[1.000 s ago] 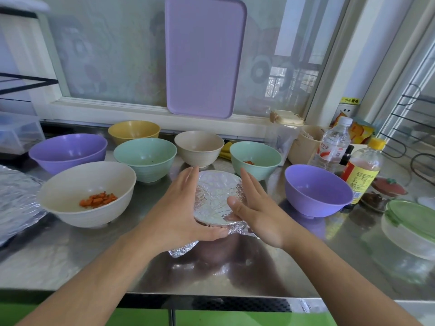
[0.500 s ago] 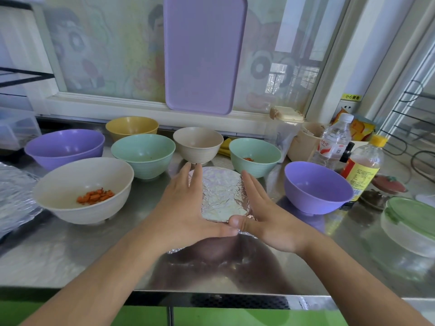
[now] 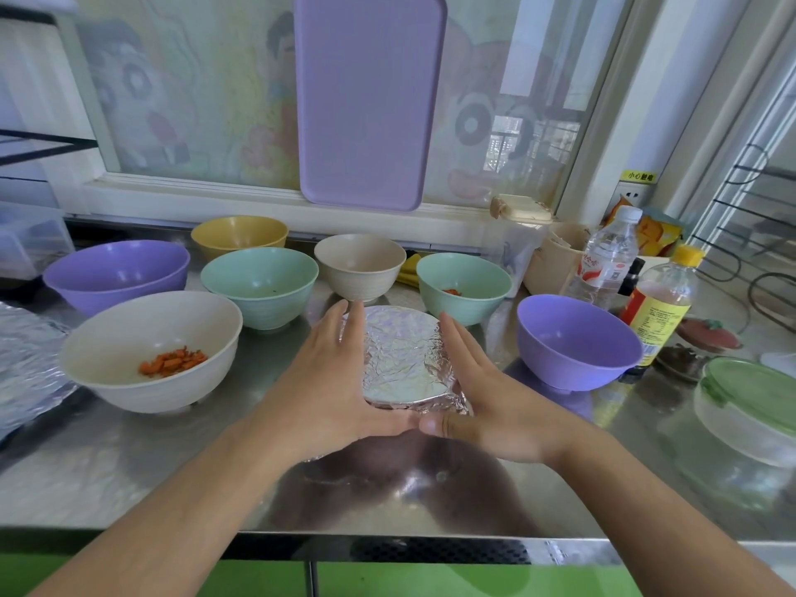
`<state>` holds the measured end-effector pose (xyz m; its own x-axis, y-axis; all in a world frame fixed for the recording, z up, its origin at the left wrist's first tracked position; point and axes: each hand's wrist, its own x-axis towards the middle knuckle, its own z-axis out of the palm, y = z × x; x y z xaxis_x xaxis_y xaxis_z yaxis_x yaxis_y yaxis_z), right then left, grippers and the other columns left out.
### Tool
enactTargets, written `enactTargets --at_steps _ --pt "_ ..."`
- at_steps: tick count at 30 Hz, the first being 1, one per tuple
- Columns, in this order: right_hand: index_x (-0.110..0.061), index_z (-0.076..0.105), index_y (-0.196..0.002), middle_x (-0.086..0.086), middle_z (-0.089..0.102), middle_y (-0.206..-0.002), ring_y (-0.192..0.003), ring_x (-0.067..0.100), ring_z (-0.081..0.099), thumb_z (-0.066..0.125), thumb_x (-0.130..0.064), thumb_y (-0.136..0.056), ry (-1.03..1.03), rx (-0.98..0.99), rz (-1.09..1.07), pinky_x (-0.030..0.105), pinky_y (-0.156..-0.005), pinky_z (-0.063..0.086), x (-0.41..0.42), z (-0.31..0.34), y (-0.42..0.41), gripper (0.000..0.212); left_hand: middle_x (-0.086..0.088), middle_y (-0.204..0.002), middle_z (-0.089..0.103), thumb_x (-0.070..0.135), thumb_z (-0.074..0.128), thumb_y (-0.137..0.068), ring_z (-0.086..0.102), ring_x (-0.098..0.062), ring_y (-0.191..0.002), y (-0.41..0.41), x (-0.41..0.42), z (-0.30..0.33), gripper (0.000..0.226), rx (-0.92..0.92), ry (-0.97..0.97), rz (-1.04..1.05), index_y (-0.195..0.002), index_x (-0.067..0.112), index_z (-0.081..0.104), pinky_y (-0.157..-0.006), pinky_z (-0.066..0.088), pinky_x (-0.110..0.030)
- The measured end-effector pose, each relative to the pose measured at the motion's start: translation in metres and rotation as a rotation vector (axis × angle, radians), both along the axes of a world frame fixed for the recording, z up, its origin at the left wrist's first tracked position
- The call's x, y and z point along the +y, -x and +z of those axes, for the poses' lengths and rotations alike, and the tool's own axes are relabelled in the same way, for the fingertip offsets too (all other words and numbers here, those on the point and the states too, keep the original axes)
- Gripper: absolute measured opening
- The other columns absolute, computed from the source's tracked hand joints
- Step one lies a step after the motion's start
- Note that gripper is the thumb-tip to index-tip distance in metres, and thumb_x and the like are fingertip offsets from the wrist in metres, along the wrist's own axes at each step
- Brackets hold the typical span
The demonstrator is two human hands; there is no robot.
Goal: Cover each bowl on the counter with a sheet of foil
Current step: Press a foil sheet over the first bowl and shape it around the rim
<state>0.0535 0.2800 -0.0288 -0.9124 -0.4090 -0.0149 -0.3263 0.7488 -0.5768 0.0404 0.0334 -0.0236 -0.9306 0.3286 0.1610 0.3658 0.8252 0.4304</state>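
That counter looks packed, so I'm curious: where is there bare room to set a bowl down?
Bare steel counter runs along the near edge, in front of the white bowl. The back is crowded with bowls; bottles and a lidded container fill the right.

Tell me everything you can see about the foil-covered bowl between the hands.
The foil-covered bowl stands upright on the steel counter, in front of the beige and green bowls. Crinkled silver foil stretches flat across its round top and folds down over the rim, bunching loosely at the lower right edge. The bowl's own colour and contents are hidden. The left hand and right hand cup its two sides, fingers straight along the foil, thumbs meeting at the near edge.
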Motion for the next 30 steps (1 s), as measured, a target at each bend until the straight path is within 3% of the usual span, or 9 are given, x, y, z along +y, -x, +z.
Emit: enactTargets --at_steps 1,4,6,12,17,21,24,26,30 --pt "-0.032 -0.021 -0.164 -0.03 -0.027 -0.166 -0.143 -0.027 -0.016 0.072 -0.057 -0.092 0.044 -0.026 -0.005 -0.003 -0.112 0.003 0.002 0.002 0.0 0.121 0.013 -0.171 -0.02 0.099 0.066 -0.056 -0.012 -0.01 -0.16 0.0 -0.001 0.0 0.156 0.0 -0.013 -0.006 -0.164 0.025 -0.019 -0.131 0.015 -0.039" --pt "-0.03 -0.013 -0.167 -0.028 -0.017 -0.169 -0.151 -0.019 -0.011 0.075 -0.056 -0.09 0.11 -0.025 -0.029 0.015 -0.124 0.004 0.008 0.004 0.002 0.119 0.019 -0.169 -0.015 0.095 0.069 -0.055 -0.006 -0.009 -0.16 0.001 -0.006 0.0 0.154 -0.007 -0.043 -0.033 -0.165 0.026 -0.014 -0.13 0.019 -0.039" --pt "-0.028 -0.011 -0.167 -0.026 -0.013 -0.171 -0.152 -0.017 -0.009 0.076 -0.052 -0.091 0.089 -0.002 -0.036 0.018 -0.126 0.005 0.007 0.001 0.003 0.119 0.021 -0.167 -0.011 0.092 0.073 -0.055 0.0 -0.008 -0.159 0.003 -0.008 0.001 0.153 -0.005 -0.052 -0.054 -0.165 0.026 -0.011 -0.128 0.023 -0.038" --pt "-0.026 -0.017 -0.166 -0.025 -0.016 -0.171 -0.153 -0.015 -0.009 0.073 -0.055 -0.091 0.027 0.083 -0.054 0.004 -0.117 0.004 0.001 -0.012 0.004 0.121 0.024 -0.166 -0.01 0.088 0.077 -0.058 0.001 -0.005 -0.157 0.004 -0.009 0.003 0.152 -0.001 -0.044 -0.078 -0.166 0.026 -0.011 -0.127 0.02 -0.031" --pt "-0.042 -0.013 -0.161 -0.044 -0.011 -0.159 -0.135 -0.037 -0.006 0.079 -0.048 -0.09 0.087 0.014 -0.047 -0.011 -0.1 0.007 0.003 -0.004 0.004 0.116 0.021 -0.167 -0.015 0.091 0.074 -0.058 -0.002 -0.008 -0.159 0.004 -0.008 0.001 0.154 -0.001 -0.017 -0.058 -0.165 0.027 -0.015 -0.128 0.018 -0.034" --pt "-0.027 -0.027 -0.162 -0.028 -0.029 -0.165 -0.141 -0.027 -0.021 0.075 -0.05 -0.093 -0.013 0.039 -0.051 -0.003 -0.112 0.001 0.001 -0.012 0.006 0.125 0.021 -0.168 -0.016 0.094 0.072 -0.056 -0.004 -0.008 -0.159 0.003 -0.007 0.001 0.155 -0.01 -0.005 -0.042 -0.164 0.028 -0.017 -0.129 0.018 -0.035" --pt "-0.034 -0.025 -0.162 -0.042 -0.027 -0.158 -0.143 -0.028 -0.016 0.077 -0.057 -0.088 -0.011 -0.01 -0.042 -0.001 -0.112 0.004 0.002 -0.004 0.004 0.128 0.024 -0.167 -0.019 0.094 0.075 -0.053 -0.007 -0.005 -0.158 0.003 -0.011 0.005 0.16 -0.067 -0.027 -0.056 -0.164 0.03 -0.019 -0.129 0.015 -0.035" --pt "-0.04 -0.013 -0.164 -0.054 -0.016 -0.15 -0.138 -0.034 -0.005 0.069 -0.064 -0.09 0.102 -0.028 -0.042 -0.004 -0.108 0.008 0.003 0.006 0.004 0.114 0.025 -0.167 -0.019 0.102 0.068 -0.046 -0.008 -0.005 -0.159 0.003 -0.012 0.007 0.164 -0.096 -0.067 -0.048 -0.164 0.031 -0.02 -0.131 0.015 -0.041" --pt "-0.041 -0.002 -0.167 -0.035 -0.008 -0.169 -0.151 -0.017 -0.002 0.057 -0.075 -0.093 0.197 -0.015 -0.107 0.027 -0.128 0.009 -0.009 0.012 0.014 0.101 0.015 -0.172 -0.019 0.105 0.058 -0.052 -0.01 -0.009 -0.16 -0.002 -0.002 0.012 0.158 -0.069 -0.084 -0.007 -0.165 0.025 -0.019 -0.13 0.01 -0.037"
